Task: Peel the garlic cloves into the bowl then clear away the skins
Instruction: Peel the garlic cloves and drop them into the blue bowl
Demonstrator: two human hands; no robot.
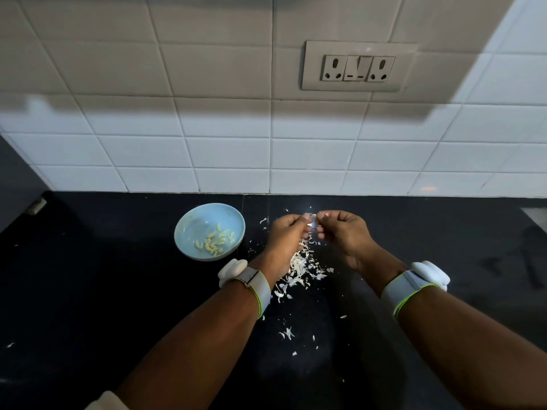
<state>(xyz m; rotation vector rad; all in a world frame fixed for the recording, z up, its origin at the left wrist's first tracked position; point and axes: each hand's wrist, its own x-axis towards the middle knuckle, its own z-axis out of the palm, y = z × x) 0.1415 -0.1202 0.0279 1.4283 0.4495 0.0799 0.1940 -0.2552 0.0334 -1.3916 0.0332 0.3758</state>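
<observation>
Small pale garlic clove (313, 216) pinched between my left hand (285, 236) and right hand (344, 233), both grips closed on it, above white papery skins (302, 266) beside the light-blue round bowl (189, 220).

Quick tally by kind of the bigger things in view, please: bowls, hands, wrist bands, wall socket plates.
Light blue round bowl: 1
Hands (left, right): 2
White wrist bands (left, right): 2
Grey wall socket plate: 1
Total: 6

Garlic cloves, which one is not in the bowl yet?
The garlic clove pinched between the left hand and right hand; the other cloves lie peeled in the blue bowl.
</observation>
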